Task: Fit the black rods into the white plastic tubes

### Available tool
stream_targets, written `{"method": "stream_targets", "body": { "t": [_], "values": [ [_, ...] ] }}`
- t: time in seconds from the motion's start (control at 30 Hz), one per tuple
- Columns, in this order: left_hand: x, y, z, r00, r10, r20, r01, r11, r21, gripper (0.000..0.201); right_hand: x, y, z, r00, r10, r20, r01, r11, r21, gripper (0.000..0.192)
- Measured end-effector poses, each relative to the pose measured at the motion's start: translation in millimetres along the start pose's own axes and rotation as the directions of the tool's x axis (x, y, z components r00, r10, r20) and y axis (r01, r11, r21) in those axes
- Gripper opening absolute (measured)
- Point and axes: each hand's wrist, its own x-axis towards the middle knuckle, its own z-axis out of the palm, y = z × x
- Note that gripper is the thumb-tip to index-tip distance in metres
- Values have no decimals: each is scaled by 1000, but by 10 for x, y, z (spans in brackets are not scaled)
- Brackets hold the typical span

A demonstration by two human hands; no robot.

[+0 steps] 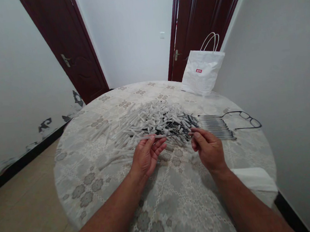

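My left hand (145,157) pinches a thin translucent pen barrel (159,136) between thumb and fingertips, its other fingers loosely curled, palm upward. In my right hand (210,149), closed fingertips grip the far end of a slim dark pen refill (177,134). Barrel and refill lie in one level line, meeting between the hands; how far one sits inside the other cannot be made out. Just behind is a heap of pale tubes (118,134), short white pieces (155,114) and small black pieces (172,124). Several pens (215,126) lie side by side right of the heap.
Black-framed glasses (245,115) lie on the right of the round table (158,200), which has a patterned cover. A white paper bag (202,70) stands at the back right. Something white and folded (254,179) rests near my right forearm. Walls and two doors surround the table.
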Motion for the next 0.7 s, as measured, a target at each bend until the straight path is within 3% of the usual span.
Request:
{"method": "stream_targets", "body": {
  "t": [0.13, 0.27, 0.47, 0.7],
  "values": [
    [-14, -19, 12, 1000, -24, 1, 24, 1000, 1, 20, -82, -55, 20, 990, -68, 126, 81, 991, -107, 24],
    [-36, -19, 18, 995, -86, 59, 84, 996, 35, 19, -121, -46, 75, 943, -45, 329, 100, 983, -152, 26],
    [-71, -11, 6, 969, -199, 146, 181, 975, 127, 18, -100, 33, 123, 849, 225, 478, -185, 974, -131, 23],
    [-76, -40, 9, 950, -256, 180, 228, 960, 162, 15, -55, 19, 86, 791, 294, 536, -293, 952, -90, 23]
  ]
}}
